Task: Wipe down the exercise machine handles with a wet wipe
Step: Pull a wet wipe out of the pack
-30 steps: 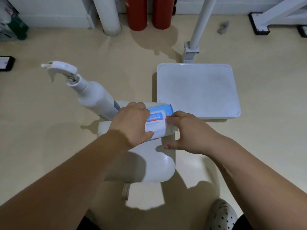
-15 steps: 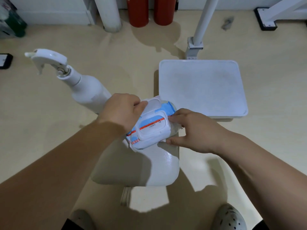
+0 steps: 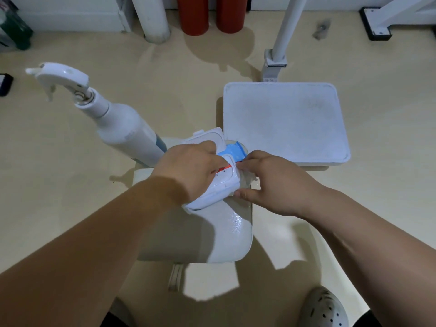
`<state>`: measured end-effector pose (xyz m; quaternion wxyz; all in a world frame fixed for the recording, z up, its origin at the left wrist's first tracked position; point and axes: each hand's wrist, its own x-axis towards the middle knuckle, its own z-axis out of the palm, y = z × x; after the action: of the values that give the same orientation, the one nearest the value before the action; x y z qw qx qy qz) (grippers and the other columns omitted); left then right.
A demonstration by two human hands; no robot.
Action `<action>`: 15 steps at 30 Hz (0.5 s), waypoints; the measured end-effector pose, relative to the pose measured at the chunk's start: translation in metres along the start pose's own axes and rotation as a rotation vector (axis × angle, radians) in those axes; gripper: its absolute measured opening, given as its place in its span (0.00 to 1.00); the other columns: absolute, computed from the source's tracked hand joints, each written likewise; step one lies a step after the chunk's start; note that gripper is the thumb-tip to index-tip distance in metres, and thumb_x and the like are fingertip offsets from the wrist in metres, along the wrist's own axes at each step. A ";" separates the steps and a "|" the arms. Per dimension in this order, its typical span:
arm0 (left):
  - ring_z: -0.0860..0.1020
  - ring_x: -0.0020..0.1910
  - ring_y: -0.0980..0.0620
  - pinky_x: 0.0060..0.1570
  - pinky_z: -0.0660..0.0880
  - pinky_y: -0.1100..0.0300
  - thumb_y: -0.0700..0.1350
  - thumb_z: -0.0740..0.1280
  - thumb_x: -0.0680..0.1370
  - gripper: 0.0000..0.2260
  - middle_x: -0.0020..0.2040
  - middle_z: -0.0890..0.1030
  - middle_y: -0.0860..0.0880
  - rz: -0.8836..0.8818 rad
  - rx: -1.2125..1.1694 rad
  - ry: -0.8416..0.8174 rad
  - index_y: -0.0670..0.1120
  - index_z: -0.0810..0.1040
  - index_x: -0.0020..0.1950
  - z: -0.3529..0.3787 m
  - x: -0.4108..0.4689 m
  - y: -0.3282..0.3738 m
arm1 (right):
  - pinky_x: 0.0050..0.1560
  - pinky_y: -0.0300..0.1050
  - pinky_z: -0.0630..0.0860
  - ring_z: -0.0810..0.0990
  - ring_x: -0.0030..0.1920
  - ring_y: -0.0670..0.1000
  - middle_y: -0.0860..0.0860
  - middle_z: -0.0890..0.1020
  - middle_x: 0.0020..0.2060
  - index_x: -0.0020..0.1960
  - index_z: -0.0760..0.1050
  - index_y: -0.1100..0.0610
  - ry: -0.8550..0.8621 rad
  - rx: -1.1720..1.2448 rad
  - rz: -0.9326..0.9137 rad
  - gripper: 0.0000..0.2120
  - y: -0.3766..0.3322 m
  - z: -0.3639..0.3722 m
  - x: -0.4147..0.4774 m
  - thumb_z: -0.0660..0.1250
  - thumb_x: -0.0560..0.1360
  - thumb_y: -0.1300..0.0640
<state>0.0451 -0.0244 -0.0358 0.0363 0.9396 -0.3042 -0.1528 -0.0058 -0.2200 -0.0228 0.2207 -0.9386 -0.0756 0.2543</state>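
Observation:
A blue and white pack of wet wipes (image 3: 221, 187) lies on a small white seat (image 3: 226, 234), its hard lid (image 3: 208, 135) flipped open and standing up behind it. My left hand (image 3: 188, 168) covers the pack's opening with its fingers curled down into it. My right hand (image 3: 273, 182) grips the pack's right end, thumb underneath and fingers on top. A white spray bottle (image 3: 118, 123) stands on the seat's far left corner, leaning left. No exercise machine handle shows clearly in this view.
A white square platform (image 3: 285, 123) on a white post (image 3: 283, 36) lies just beyond the seat. Two red cylinders (image 3: 207, 15) and a white pipe (image 3: 153, 20) stand by the far wall. My shoe (image 3: 323, 308) is at the bottom right on the beige floor.
The pack's lid has swung open and now stands upright. My left hand moved from the pack's top onto its opening, fingers curling in. My right hand kept its hold on the right end.

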 end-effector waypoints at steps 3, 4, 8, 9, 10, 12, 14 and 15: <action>0.75 0.50 0.48 0.43 0.70 0.53 0.52 0.58 0.83 0.13 0.52 0.75 0.51 0.053 -0.025 -0.005 0.58 0.81 0.61 -0.001 0.004 0.000 | 0.58 0.50 0.76 0.77 0.58 0.51 0.47 0.75 0.60 0.69 0.75 0.44 -0.012 0.011 0.009 0.25 0.000 0.001 0.000 0.69 0.74 0.38; 0.75 0.50 0.48 0.42 0.69 0.54 0.53 0.58 0.82 0.14 0.51 0.75 0.51 0.074 -0.032 0.001 0.57 0.82 0.59 0.000 0.005 0.000 | 0.58 0.50 0.76 0.77 0.59 0.51 0.47 0.75 0.61 0.69 0.74 0.44 -0.014 0.016 0.009 0.25 0.000 0.001 0.000 0.69 0.74 0.39; 0.76 0.50 0.49 0.43 0.69 0.55 0.56 0.52 0.76 0.21 0.51 0.77 0.52 0.090 -0.109 -0.018 0.57 0.83 0.57 0.004 0.004 -0.002 | 0.61 0.50 0.75 0.76 0.62 0.51 0.44 0.74 0.65 0.72 0.73 0.44 -0.019 0.050 -0.001 0.27 0.006 0.001 0.000 0.70 0.75 0.40; 0.76 0.50 0.49 0.43 0.69 0.55 0.56 0.52 0.77 0.21 0.50 0.77 0.53 0.083 -0.105 -0.026 0.57 0.83 0.57 0.005 0.005 -0.002 | 0.61 0.49 0.75 0.76 0.62 0.50 0.44 0.73 0.66 0.72 0.73 0.44 -0.017 0.059 -0.002 0.27 0.007 0.002 0.000 0.70 0.75 0.40; 0.76 0.50 0.49 0.42 0.69 0.55 0.55 0.54 0.79 0.18 0.50 0.76 0.53 0.074 -0.103 -0.030 0.57 0.83 0.57 0.006 0.005 -0.002 | 0.61 0.49 0.74 0.76 0.62 0.51 0.44 0.73 0.66 0.72 0.73 0.44 -0.015 0.069 -0.004 0.27 0.009 0.003 0.000 0.70 0.74 0.40; 0.76 0.50 0.49 0.42 0.69 0.54 0.51 0.61 0.81 0.11 0.49 0.75 0.54 0.053 -0.114 -0.026 0.56 0.82 0.57 0.004 0.007 -0.002 | 0.62 0.50 0.74 0.76 0.63 0.51 0.44 0.73 0.67 0.71 0.73 0.44 -0.012 0.081 -0.016 0.26 0.010 0.005 0.000 0.70 0.75 0.41; 0.76 0.49 0.48 0.43 0.70 0.53 0.50 0.63 0.81 0.09 0.49 0.75 0.54 0.044 -0.120 -0.021 0.55 0.82 0.53 0.003 0.009 -0.002 | 0.64 0.51 0.74 0.75 0.65 0.52 0.44 0.72 0.68 0.73 0.72 0.44 -0.011 0.079 -0.024 0.27 0.013 0.007 -0.001 0.71 0.75 0.42; 0.76 0.49 0.48 0.42 0.70 0.53 0.50 0.62 0.81 0.09 0.49 0.75 0.53 0.043 -0.106 -0.027 0.54 0.82 0.51 0.003 0.010 -0.001 | 0.65 0.51 0.73 0.75 0.66 0.52 0.44 0.72 0.69 0.74 0.71 0.44 -0.012 0.083 -0.028 0.28 0.014 0.008 -0.001 0.71 0.76 0.42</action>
<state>0.0527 -0.0292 -0.0414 0.0852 0.9274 -0.3164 -0.1807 -0.0104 -0.2297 -0.0341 0.2624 -0.9260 -0.0795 0.2595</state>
